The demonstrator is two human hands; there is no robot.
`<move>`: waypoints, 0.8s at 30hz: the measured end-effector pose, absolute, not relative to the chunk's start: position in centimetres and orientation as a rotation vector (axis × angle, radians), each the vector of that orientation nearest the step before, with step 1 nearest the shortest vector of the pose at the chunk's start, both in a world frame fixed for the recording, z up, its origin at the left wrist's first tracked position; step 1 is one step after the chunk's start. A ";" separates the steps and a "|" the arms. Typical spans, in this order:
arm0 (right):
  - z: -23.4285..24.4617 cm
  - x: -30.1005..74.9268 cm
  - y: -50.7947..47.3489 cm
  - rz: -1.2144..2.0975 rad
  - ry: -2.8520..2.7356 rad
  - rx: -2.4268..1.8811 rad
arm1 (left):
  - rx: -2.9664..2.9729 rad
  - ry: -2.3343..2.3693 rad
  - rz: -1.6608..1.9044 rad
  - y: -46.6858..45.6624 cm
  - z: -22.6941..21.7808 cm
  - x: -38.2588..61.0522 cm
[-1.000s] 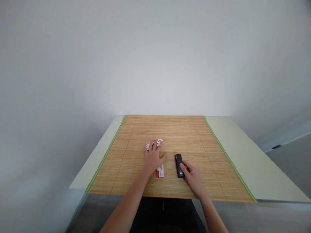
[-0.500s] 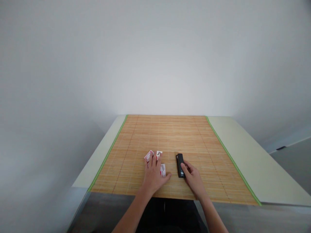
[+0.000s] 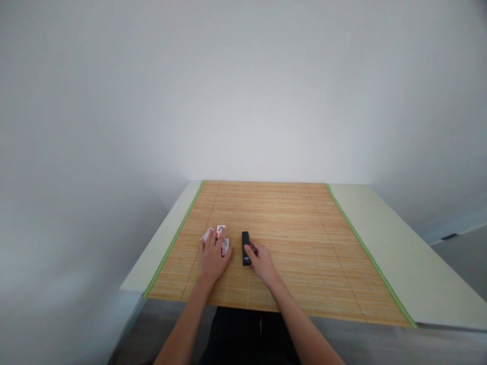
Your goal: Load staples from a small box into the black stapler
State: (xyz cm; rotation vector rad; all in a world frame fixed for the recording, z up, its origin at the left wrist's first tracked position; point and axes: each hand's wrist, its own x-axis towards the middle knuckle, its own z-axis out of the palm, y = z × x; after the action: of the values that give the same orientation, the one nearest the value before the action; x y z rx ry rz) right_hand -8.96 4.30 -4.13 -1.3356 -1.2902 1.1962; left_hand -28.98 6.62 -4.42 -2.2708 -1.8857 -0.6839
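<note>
My left hand (image 3: 213, 261) lies with fingers spread over a few small white-and-red boxes (image 3: 221, 229) on the bamboo mat (image 3: 281, 213). One box sits tilted at its far left, one lies beyond the fingertips, and another shows between thumb and index finger; the fingers partly hide them. To the right, my right hand (image 3: 262, 261) is closed on a black stapler (image 3: 245, 241). The thumb rests on its top and the fingers are at its right side. The stapler lies lengthwise, pointing away from me, a short gap from my left thumb.
The mat has green edges (image 3: 174, 238) and covers the middle of a pale table (image 3: 395, 243). A white wall (image 3: 258, 101) stands behind the table. The table's near edge is just in front of my body.
Both hands have shifted left and slightly farther from me. The small boxes have slid along under my left hand, and the stapler has moved with my right hand.
</note>
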 end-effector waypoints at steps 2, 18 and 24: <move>-3.7 -11.1 5.1 1.211 -1.318 -1.319 | -2.274 -1.875 -0.698 6.6 -4.6 -29.2; -2.0 -15.4 6.1 1.068 -1.369 -1.337 | -2.224 -1.932 -0.911 7.1 -6.3 -30.4; -2.1 -15.4 6.0 1.046 -1.360 -1.354 | -2.240 -1.944 -0.953 7.1 -6.3 -30.5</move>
State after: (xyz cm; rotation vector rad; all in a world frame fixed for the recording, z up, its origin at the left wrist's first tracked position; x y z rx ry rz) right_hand -15.36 6.05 -2.10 -1.3540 -1.3604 1.0455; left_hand -30.51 7.06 -6.27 -2.2400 -1.9444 -0.9529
